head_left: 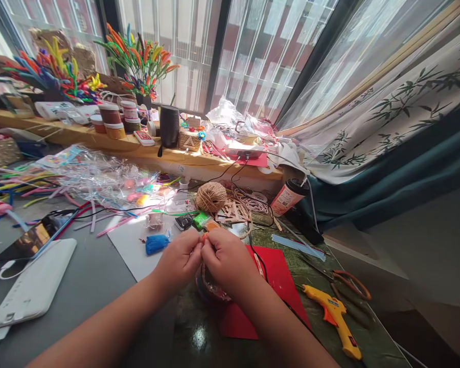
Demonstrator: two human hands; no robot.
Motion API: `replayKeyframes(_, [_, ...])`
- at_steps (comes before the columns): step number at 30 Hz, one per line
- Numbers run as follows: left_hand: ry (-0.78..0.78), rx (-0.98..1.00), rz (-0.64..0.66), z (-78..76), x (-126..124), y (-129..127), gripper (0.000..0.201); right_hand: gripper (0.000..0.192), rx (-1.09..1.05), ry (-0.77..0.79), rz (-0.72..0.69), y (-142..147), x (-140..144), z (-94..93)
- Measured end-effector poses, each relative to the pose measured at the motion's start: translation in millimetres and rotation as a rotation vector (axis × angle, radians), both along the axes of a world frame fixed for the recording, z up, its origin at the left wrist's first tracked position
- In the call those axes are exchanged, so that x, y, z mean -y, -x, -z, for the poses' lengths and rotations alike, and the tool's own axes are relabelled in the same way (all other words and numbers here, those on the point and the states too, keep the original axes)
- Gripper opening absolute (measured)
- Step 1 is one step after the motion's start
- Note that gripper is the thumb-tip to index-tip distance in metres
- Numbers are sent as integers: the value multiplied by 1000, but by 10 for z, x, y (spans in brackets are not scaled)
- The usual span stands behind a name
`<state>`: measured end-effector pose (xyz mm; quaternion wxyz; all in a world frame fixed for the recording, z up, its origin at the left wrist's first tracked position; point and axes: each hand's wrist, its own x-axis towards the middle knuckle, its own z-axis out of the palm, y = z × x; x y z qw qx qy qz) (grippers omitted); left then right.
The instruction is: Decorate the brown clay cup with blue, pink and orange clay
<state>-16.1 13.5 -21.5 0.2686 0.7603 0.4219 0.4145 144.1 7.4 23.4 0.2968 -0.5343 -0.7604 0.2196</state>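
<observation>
My left hand (184,255) and my right hand (226,253) meet at the middle of the table, both closed in a pinch. Between their fingertips shows a small orange-red piece (204,237), soft-looking, mostly hidden by the fingers. Below the hands stands a round container (205,291) with a rope-like rim, partly covered by my right hand and forearm. A blue lump of modelling clay (157,244) lies left of my left hand on white paper (126,250). Just beyond the fingers are a green packet (200,220) and a black packet (184,221).
A ball of twine (211,197) and wooden pieces (233,210) lie beyond. At right are red paper (279,286), a yellow glue gun (335,317), scissors (348,283) and a cup (289,197). A white power bank (34,286) lies left; black cables cross the table.
</observation>
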Motion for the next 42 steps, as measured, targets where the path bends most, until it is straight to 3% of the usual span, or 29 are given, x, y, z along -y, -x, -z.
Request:
replayKeyframes(23, [71, 38, -149, -88, -112, 86, 30, 30, -22, 0, 47, 42, -81, 13])
replayKeyframes(27, [32, 80, -74, -104, -127, 159, 30, 28, -97, 56, 1, 9, -140, -24])
replayKeyframes(30, [-61, 155, 20, -49, -90, 196, 15, 27, -189, 105, -23, -10, -165, -76])
replayKeyframes(31, [-115, 184, 56, -20, -79, 204, 20, 26, -215, 115, -20, -13, -162, -92])
replayKeyframes(33, [-163, 155, 93, 33, -67, 212, 68, 23, -255, 138, -35, -14, -136, -113])
replayKeyframes(34, [-164, 119, 96, 51, -66, 211, 80, 22, -266, 151, -60, -15, -118, -119])
replayKeyframes(35, [-147, 77, 89, 61, -68, 207, 78, 22, -267, 163, -93, -17, -98, -123])
replayKeyframes(38, [-104, 28, 53, 41, -84, 190, 41, 23, -201, 136, -136, -37, -48, -125])
replayKeyframes(42, [-125, 15, 60, -24, -97, 176, 15, 28, -28, -48, -109, -65, -26, -121])
